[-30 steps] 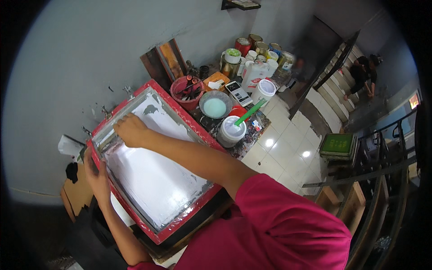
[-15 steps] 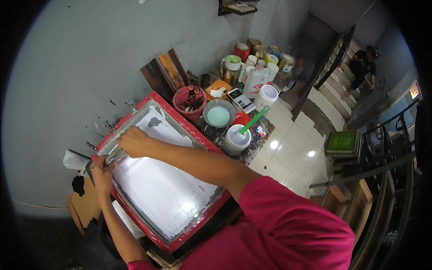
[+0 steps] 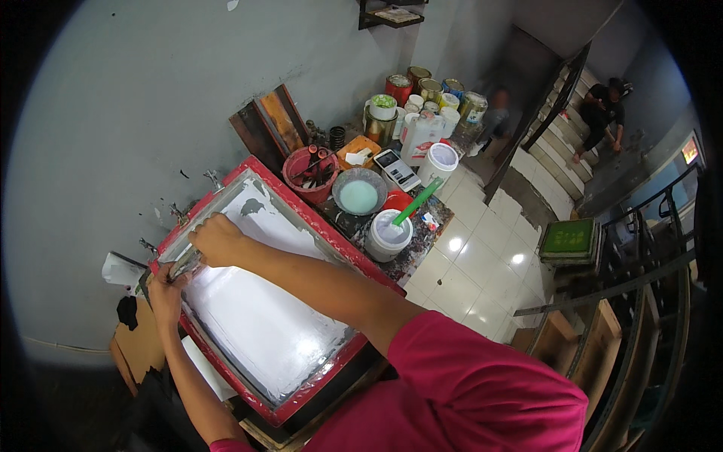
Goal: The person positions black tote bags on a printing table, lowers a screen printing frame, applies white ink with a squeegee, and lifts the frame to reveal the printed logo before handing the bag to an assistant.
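Observation:
A red-edged screen printing frame [image 3: 290,407] lies tilted before me, its mesh spread with white ink [image 3: 256,309]. At its far left end, my right hand [image 3: 215,239] is closed around the bar of a squeegee [image 3: 193,261]. Lower down, my left hand [image 3: 163,295] grips the squeegee's other end, close to the left rim. My fingers cover most of the tool. Metal clamps [image 3: 179,215] line the frame's far side. My right forearm reaches across the mesh and hides part of it.
Right of the frame stand an ink tub [image 3: 388,237] with a green-handled tool [image 3: 419,202], a grey bowl [image 3: 358,192], a pink bucket [image 3: 310,173] and a phone [image 3: 397,170]. Several cans [image 3: 430,90] crowd behind. One person [image 3: 602,113] sits on the stairs [image 3: 561,147]; another blurred figure [image 3: 495,117] is nearby.
My view has shifted slightly, so the scene sits a little further left. Both hands keep their hold on the squeegee at the far end. The blurred figure by the stairs shows more clearly.

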Demonstrator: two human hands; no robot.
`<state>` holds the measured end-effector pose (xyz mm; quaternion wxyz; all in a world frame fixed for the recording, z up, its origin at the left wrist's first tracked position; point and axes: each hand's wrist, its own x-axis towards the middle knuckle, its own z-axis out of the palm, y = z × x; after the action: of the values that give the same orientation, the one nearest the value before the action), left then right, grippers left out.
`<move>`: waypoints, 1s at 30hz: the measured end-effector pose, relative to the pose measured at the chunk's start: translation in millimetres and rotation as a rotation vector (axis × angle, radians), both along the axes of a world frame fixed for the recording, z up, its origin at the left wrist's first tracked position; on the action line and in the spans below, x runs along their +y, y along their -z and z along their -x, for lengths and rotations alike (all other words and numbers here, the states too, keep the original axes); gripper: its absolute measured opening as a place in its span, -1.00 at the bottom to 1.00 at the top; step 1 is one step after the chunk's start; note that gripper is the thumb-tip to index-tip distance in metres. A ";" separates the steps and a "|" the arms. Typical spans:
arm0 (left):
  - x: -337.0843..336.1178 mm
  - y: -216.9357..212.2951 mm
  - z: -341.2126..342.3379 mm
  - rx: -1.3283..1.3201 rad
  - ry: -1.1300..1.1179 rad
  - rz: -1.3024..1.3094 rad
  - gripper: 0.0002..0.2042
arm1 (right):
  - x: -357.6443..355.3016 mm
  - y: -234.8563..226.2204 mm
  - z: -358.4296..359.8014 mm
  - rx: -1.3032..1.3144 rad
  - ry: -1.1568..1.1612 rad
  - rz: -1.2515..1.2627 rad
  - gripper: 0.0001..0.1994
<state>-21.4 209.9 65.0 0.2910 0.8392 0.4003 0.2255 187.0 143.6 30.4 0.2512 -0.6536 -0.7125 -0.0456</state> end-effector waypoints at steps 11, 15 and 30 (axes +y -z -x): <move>7.9 10.5 2.9 -0.061 0.026 -0.007 -0.72 | 0.4 0.9 0.6 0.013 0.015 -0.020 -0.54; 9.8 10.2 4.7 -0.046 0.032 -0.006 -0.73 | -2.6 -3.0 -0.2 -0.001 0.009 -0.012 -0.56; -5.1 -1.2 -0.8 0.019 -0.012 -0.067 -0.73 | -2.2 -2.3 -1.4 -0.020 0.013 0.001 -0.57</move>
<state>-20.6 204.7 66.2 0.2576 0.8481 0.4004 0.2323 188.4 141.4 32.6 0.2433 -0.6580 -0.7106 -0.0534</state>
